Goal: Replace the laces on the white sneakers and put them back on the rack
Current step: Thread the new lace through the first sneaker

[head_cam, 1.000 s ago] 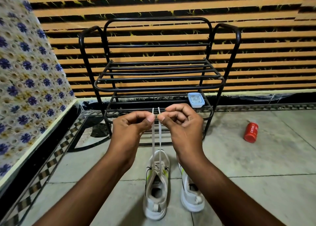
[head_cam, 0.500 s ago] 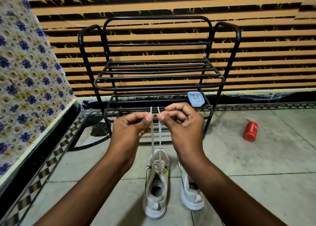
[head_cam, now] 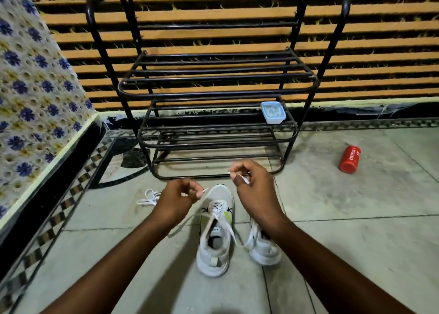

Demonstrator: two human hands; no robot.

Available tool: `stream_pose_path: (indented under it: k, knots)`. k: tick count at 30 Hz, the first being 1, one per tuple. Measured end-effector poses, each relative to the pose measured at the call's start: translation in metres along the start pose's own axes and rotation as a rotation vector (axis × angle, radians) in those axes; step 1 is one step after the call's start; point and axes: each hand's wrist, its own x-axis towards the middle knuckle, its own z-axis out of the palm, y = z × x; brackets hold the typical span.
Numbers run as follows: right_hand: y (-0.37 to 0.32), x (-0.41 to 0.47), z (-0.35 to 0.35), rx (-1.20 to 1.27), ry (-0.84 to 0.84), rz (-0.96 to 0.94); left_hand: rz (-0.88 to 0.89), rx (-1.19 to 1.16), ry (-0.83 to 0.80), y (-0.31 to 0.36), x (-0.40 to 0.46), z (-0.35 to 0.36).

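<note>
- A tiled floor [head_cam: 356,218] runs up to a wall of orange and black stripes; a flowered cloth hangs along the left side, with a checkered border strip below it.
- A black metal rack [head_cam: 213,83] stands against the wall. Its bars are bare except for a small lidded box [head_cam: 273,112] at the right end of the middle shelf.
- Two white sneakers stand side by side on the floor in front of the rack, toes toward it: the left sneaker [head_cam: 216,233] in full view, the right sneaker [head_cam: 264,249] partly behind the right forearm.
- The left hand [head_cam: 177,201] is curled, thumb and forefinger pinching one end of the lace [head_cam: 222,221] threaded in the left sneaker.
- The right hand [head_cam: 255,188] is curled too, pinching the other end, held above the toe.
- A loose lace [head_cam: 148,197] lies bunched on the floor just left of the left hand.
- A red can [head_cam: 349,159] lies on its side well to the right, with open floor around it.
</note>
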Motion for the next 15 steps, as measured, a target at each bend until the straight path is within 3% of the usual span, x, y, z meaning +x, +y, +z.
stream_pose_path:
  k: [6,9,15]
  knots:
    - [0.065,-0.016,0.030,-0.285,-0.343,0.178,-0.010,0.318,-0.176,-0.065,0.000,0.016]
    - [0.092,-0.027,0.046,-0.403,-0.477,0.277,-0.046,0.389,-0.183,-0.079,-0.004,0.023]
    - [0.104,-0.028,0.050,-0.393,-0.421,0.267,-0.143,0.500,0.019,-0.088,-0.029,0.032]
